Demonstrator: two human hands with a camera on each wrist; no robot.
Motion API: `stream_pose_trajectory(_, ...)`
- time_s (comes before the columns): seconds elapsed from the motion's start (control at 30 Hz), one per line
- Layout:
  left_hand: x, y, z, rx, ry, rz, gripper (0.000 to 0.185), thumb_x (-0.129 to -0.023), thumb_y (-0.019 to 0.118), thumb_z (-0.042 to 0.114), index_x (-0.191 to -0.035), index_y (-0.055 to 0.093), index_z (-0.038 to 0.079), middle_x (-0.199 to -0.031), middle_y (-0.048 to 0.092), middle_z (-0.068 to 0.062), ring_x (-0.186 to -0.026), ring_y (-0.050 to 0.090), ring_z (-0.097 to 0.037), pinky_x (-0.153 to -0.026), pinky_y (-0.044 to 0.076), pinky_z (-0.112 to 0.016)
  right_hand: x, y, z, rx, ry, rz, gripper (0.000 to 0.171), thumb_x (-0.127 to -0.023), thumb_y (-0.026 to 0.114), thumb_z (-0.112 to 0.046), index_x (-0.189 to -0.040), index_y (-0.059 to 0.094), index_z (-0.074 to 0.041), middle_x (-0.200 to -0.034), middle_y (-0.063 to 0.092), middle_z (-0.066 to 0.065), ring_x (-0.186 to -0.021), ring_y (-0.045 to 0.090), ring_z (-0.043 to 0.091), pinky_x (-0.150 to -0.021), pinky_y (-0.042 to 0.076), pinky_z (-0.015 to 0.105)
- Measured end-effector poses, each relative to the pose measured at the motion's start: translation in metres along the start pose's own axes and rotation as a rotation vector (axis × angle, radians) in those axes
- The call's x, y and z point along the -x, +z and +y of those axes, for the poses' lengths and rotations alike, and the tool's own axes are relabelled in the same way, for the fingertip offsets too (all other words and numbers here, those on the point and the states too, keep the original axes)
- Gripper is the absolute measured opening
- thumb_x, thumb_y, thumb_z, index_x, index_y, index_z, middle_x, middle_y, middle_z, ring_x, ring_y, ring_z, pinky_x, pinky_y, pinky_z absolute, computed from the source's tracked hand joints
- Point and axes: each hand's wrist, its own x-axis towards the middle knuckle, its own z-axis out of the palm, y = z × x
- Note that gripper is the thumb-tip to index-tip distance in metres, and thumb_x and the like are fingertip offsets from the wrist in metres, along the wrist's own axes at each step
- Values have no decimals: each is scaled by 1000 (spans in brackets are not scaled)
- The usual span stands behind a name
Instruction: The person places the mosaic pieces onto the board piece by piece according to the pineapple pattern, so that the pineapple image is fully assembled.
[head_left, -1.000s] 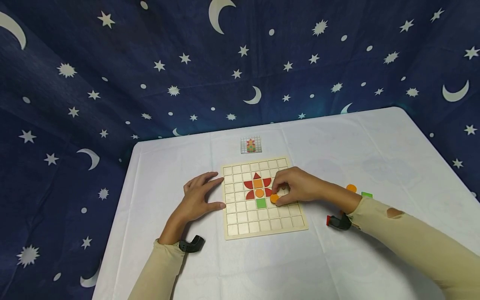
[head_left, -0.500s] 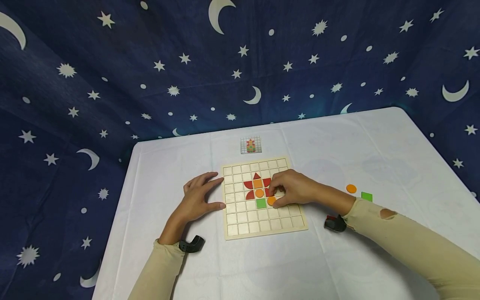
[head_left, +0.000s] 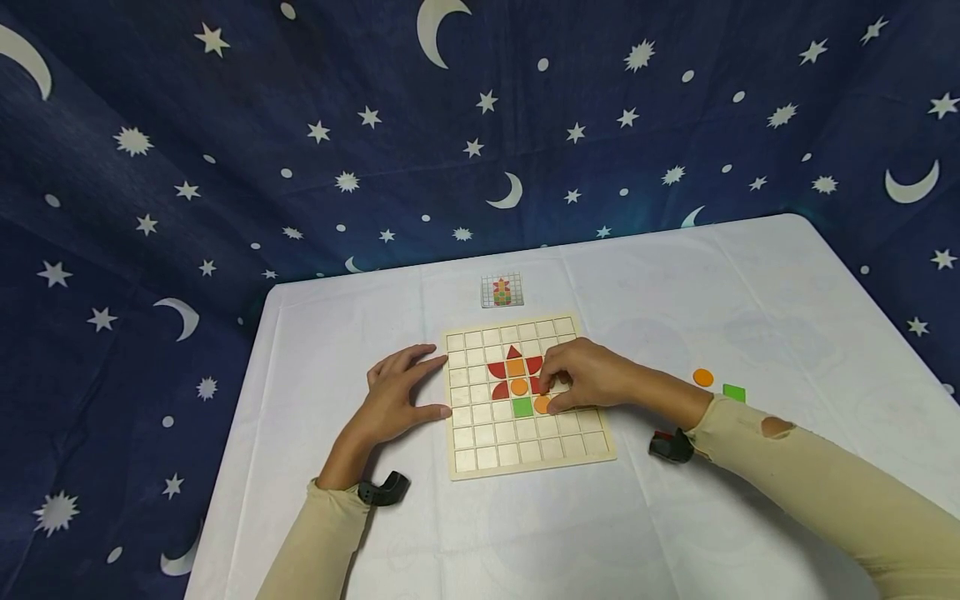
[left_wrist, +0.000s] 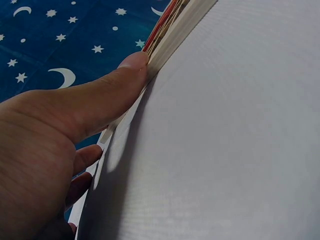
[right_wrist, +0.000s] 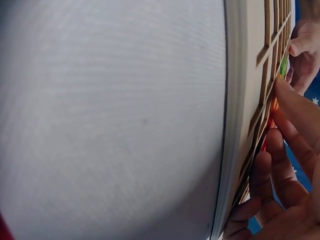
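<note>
A square wooden grid board (head_left: 487, 457) lies on the table. My left hand (head_left: 393, 396) rests at its left edge, fingers spread and relaxed, thumb against the rim; the left wrist view shows that thumb (left_wrist: 115, 90) on the edge. My right hand (head_left: 592, 375) is over the board's right half, thumb and forefinger pinching an orange disc (head_left: 542, 405) low in a cell beside the green square (head_left: 522, 407). Above these sit another orange disc (head_left: 519, 387), an orange square (head_left: 515, 367), a red triangle (head_left: 513, 352) and several red quarter-round pieces (head_left: 500, 390), partly covered by my right fingers.
Behind the board lies a small pattern card (head_left: 502, 290) printed with a coloured figure on a grid. To the right, near my right forearm, are a loose orange disc (head_left: 702, 377) and a green square tile (head_left: 734, 392). A starry curtain (head_left: 480, 150) hangs behind the table.
My right hand has shifted slightly left with the orange disc, bringing it into the cell right of the green square. My left hand has stayed still.
</note>
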Motion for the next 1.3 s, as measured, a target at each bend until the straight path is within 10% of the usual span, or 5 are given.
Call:
stream_pose_trajectory(0.67,0,0,1,-5,1,0,83,-78,86,49,-150,54,22,-159,42,-7,-151,32,-32,-113,14,-62,8,-12,2,-27,14,34,17,-77,91,-28,-90,80,-25,-88,69,-13,-78,57,10,-72,46,24)
stream_pose_trajectory(1.3,0,0,0,-21,4,-3,83,-78,85,50,-151,53,23,-160,42,-8,-150,32,-32,-112,15,-62,103,-91,53,49,300,116,17,-82,87,-31,-97,79,-30,-91,68,-15,-87,59,13,-77,50,30)
